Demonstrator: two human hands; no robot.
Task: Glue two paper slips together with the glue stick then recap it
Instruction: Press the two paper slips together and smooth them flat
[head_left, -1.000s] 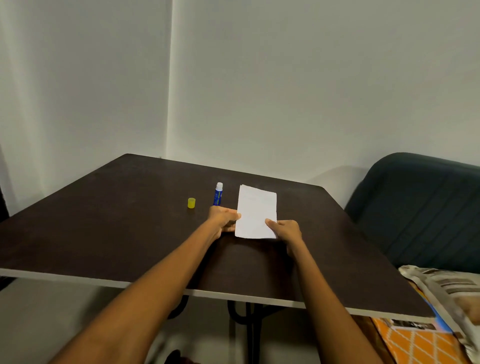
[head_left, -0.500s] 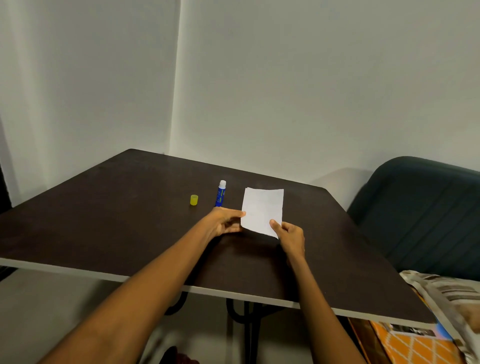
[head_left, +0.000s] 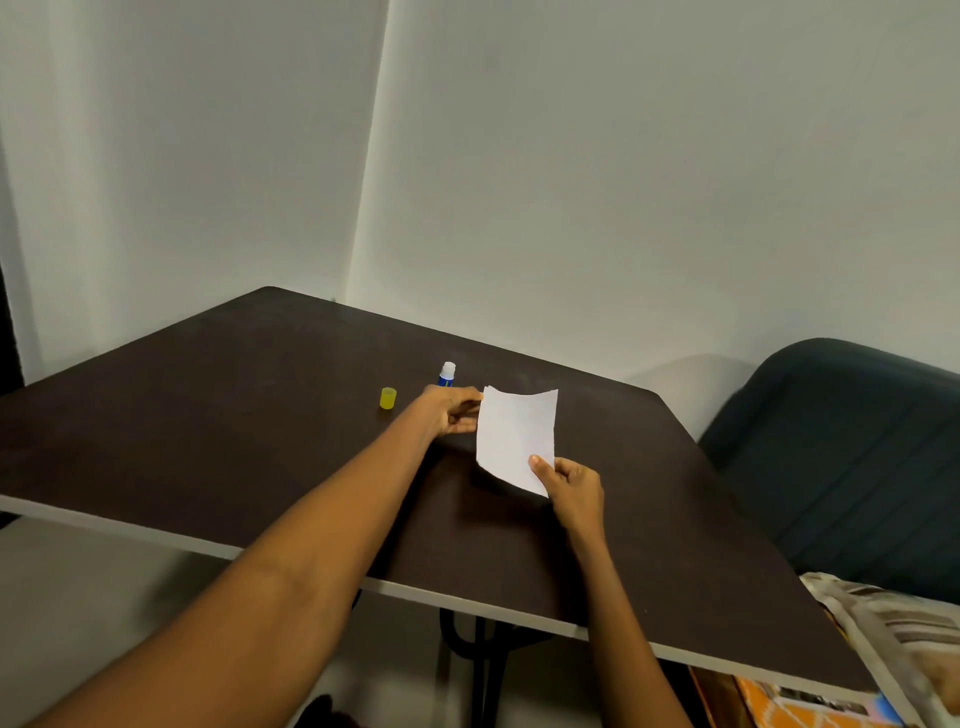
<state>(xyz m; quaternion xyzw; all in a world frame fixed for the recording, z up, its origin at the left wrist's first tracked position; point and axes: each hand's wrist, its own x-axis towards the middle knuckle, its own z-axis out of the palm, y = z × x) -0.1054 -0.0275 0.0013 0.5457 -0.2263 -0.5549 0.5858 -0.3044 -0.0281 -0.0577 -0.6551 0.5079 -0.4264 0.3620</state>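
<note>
Spanning most of the view, the dark brown rectangular bench (head_left: 218, 447) carries everything the task needs. Above its middle the white paper sheet (head_left: 517, 436) is held raised and tilted, far edge curled; whether it is one slip or two stacked can't be told. Its near right corner is pinched by the right hand (head_left: 574, 486), thumb on top. The left hand (head_left: 451, 410) is at the sheet's upper left edge, fingers curled w/ tips touching the paper; a true pinch there can't be confirmed. Just behind that hand the blue glue stick with white tip (head_left: 447, 373) stands upright, uncapped, and the small yellow plastic cap (head_left: 388, 397) sits apart to its left.

Step in hand, as judged: slips being lifted for separating or aligning before gluing. Best done w/ light corner grips so no creases are made, edges squared before pressing, and the left wrist kept clear of the open stick so it isn't tipped.

Vs. 1 s ago: the sheet lay flat on the bench under both hands; it has since been lifted and tilted. Stick and cap are unmoved.
</note>
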